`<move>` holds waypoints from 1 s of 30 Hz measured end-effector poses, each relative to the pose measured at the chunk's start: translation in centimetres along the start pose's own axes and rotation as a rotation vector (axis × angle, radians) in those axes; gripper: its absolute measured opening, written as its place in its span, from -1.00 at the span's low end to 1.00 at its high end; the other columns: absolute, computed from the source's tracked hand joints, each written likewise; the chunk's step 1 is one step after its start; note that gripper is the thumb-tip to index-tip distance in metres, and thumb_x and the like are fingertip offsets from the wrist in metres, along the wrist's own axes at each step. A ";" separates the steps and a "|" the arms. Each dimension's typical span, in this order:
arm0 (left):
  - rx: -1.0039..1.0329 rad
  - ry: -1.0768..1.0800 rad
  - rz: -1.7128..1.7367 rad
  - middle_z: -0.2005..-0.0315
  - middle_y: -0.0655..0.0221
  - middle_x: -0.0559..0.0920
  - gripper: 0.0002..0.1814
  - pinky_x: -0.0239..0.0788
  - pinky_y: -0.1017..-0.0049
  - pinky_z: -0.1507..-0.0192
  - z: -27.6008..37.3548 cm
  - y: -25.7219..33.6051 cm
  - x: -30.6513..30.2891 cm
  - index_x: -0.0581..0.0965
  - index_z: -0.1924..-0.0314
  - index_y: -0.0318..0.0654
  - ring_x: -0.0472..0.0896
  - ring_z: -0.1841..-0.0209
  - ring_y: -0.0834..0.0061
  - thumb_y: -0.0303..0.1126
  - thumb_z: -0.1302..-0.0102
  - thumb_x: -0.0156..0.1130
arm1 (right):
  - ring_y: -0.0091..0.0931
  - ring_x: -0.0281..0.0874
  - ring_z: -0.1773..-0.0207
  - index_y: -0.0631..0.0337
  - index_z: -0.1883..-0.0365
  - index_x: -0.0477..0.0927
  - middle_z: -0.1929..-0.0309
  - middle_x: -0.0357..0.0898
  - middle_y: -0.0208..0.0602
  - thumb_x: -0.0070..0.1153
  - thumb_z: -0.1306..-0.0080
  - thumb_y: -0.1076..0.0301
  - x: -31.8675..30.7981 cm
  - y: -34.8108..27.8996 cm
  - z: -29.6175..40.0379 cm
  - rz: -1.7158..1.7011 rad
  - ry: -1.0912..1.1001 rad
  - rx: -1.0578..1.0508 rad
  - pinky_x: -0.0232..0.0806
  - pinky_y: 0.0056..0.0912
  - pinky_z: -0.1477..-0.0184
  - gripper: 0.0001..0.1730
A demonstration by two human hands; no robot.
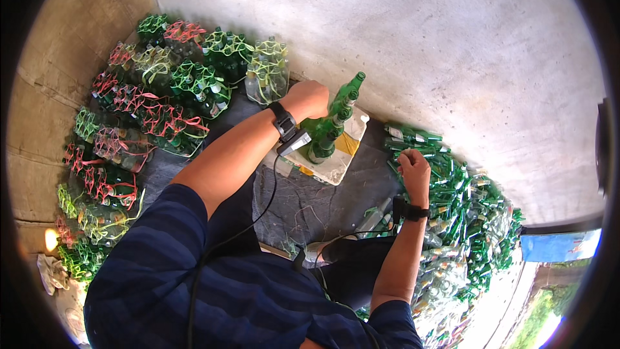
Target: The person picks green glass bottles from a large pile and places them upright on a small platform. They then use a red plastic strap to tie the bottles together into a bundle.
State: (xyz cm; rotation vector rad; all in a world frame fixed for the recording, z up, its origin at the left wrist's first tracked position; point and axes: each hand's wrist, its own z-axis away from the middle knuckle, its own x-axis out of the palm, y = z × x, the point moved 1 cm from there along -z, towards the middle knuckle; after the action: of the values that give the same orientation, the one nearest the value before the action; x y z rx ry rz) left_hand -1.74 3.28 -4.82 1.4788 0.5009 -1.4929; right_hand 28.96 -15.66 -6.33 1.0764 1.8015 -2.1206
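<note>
My left hand (306, 100) is curled beside several green glass bottles (322, 148) that stand upright in a close group. Its fingers face away from the camera, so whether they grip a bottle neck is hidden. Beneath the bottles is a pale block (334, 169) with yellow tape on it. My right hand (415, 167) hangs to the right of the block, by the edge of a heap of loose green bottles (450, 189). Its fingers are bent in towards the thumb, and nothing shows between them.
Bottle bundles tied with red, green and yellow strips (160, 111) crowd the left side. A concrete wall (387, 24) rises behind the block. Dark sheeting (300, 203) covers the floor, with clear bottles (375, 218) near my leg. A cable (271, 194) runs from my left wrist.
</note>
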 end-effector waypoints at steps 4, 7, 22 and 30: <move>0.024 -0.010 -0.011 0.25 -0.11 0.75 -0.59 0.61 0.10 0.08 -0.2 0.1 0.5 0.75 0.21 -0.43 0.76 0.14 -0.09 -0.14 -0.21 0.45 | -0.61 0.60 0.42 0.31 0.13 0.70 0.37 0.71 -0.40 0.20 -0.43 0.36 0.0 0.2 0.0 0.006 -0.001 -0.010 0.45 -0.50 0.32 -0.81; 0.023 -0.019 -0.004 0.25 -0.09 0.75 -0.60 0.60 0.09 0.07 -0.1 0.2 0.7 0.75 0.21 -0.42 0.75 0.13 -0.08 -0.14 -0.22 0.45 | -0.61 0.61 0.42 0.32 0.14 0.70 0.38 0.71 -0.39 0.20 -0.43 0.36 0.1 0.0 0.2 0.005 0.008 -0.021 0.46 -0.49 0.31 -0.80; 0.028 -0.061 -0.103 0.24 0.11 0.80 -0.62 0.61 0.15 0.12 0.6 1.0 0.7 0.78 0.20 -0.29 0.78 0.13 0.04 -0.07 -0.24 0.44 | -0.60 0.59 0.45 0.34 0.17 0.69 0.45 0.68 -0.34 0.20 -0.39 0.41 0.5 0.3 0.3 0.078 -0.048 -0.061 0.42 -0.47 0.34 -0.83; 0.089 -0.015 -0.146 0.26 0.14 0.80 -0.59 0.60 0.14 0.14 1.1 1.5 0.3 0.78 0.21 -0.28 0.78 0.14 0.05 -0.04 -0.21 0.46 | -0.56 0.57 0.44 0.32 0.19 0.67 0.48 0.64 -0.29 0.21 -0.37 0.36 0.8 1.5 0.6 0.151 -0.137 -0.080 0.41 -0.41 0.34 -0.81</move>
State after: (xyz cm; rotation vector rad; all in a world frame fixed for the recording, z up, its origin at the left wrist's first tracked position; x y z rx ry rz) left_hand -1.04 1.60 -4.44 1.5260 0.5495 -1.6578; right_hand 28.97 -16.32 -7.99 0.9879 1.6722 -1.9677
